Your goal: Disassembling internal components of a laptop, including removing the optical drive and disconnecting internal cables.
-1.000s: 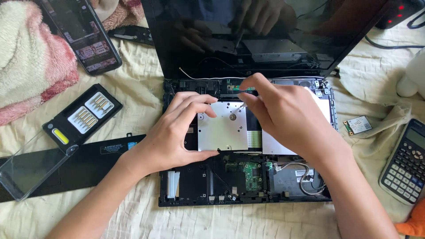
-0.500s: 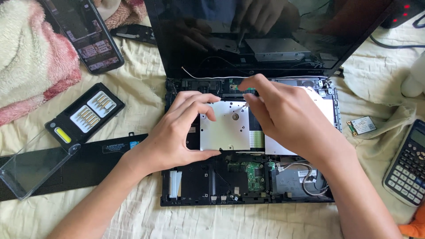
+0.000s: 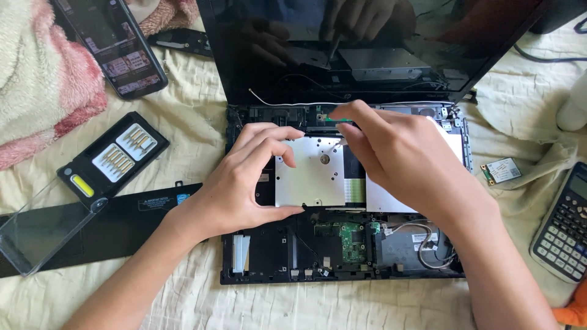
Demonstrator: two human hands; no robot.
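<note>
Gripping silver drive (image 3: 312, 177) with curled left hand (image 3: 244, 183), right hand (image 3: 397, 159) fingers pinching screwdriver (image 3: 335, 144)

Cream-sheeted bed (image 3: 183, 128), rumpled, opened laptop base (image 3: 342, 256) lying in the middle, long black cover panel (image 3: 122, 220) and bit case (image 3: 113, 160) to its left, phone (image 3: 116, 49) and pink fleece blanket (image 3: 43, 91) beyond, calculator (image 3: 562, 223) and small circuit card (image 3: 500, 170) to the right.
</note>
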